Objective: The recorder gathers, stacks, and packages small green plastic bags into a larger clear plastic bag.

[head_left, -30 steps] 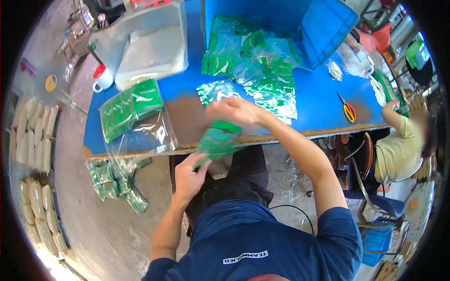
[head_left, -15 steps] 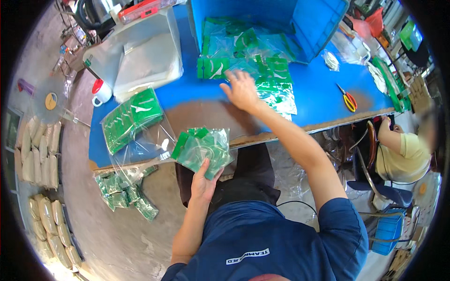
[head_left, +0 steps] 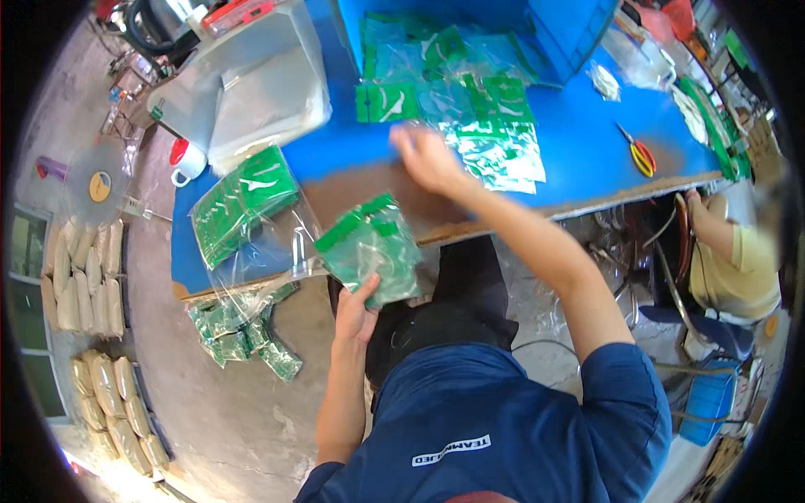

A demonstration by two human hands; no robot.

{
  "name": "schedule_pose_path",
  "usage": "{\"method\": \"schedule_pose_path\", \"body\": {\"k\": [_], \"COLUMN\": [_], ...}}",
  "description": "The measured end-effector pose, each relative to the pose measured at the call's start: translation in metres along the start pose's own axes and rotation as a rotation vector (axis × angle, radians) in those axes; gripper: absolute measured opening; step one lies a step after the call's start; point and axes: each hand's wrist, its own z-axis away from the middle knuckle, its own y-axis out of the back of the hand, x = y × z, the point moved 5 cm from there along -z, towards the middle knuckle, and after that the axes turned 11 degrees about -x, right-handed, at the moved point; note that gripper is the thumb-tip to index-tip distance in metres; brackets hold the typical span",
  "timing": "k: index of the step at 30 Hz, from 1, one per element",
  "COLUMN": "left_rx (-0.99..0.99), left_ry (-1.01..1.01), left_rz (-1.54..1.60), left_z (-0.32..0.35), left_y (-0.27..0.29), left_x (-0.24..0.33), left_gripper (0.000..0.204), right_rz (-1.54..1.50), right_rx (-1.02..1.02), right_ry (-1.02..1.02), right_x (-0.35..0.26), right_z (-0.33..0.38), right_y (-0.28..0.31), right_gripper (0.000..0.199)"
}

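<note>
My left hand grips a loose stack of flat green-and-clear plastic packets in front of the table's near edge, thumb on top. Over the worn front of the table is my right hand, its fingers smeared by motion. I see no packet in it, though the blur hides the fingertips. Just beyond them lies a green packet with a white curved shape. Beside it, more green packets spread out from a blue plastic bin. Left of my held stack, a large clear bag contains green packets.
A translucent tray of clear bags and a red-and-white mug stand at the left. Scissors with orange-yellow handles lie right. Bundled packets hang or lie below the table edge. A seated person is at right.
My right hand has drawn back from the green packet by the bin, toward me. The stack in my left hand has tilted and shifted up slightly. The whole view has shifted a little.
</note>
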Motion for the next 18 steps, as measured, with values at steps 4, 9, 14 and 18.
{"method": "schedule_pose_path", "body": {"k": [4,9,14,18], "left_rx": [0.052,0.160,0.019,0.028], "left_ry": [-0.037,-0.107,-0.055,0.077], "left_rz": [0.035,0.015,0.094,0.105], "left_z": [0.001,0.018,0.016,0.011], "left_y": [0.007,0.022,0.021,0.011], "left_x": [0.003,0.017,0.018,0.006], "left_gripper": [0.052,0.050,0.047,0.046], "right_rz": [0.942,0.856,0.478,0.173], "right_rx": [0.034,-0.136,-0.275,-0.411], "right_ry": [-0.112,0.148,0.246,0.306], "right_x": [0.074,0.029,-0.005,-0.028], "right_z": [-0.027,0.045,0.099,0.115], "right_y": [0.023,0.015,0.012,-0.003], "right_gripper": [0.074,0.062,0.032,0.028]}}
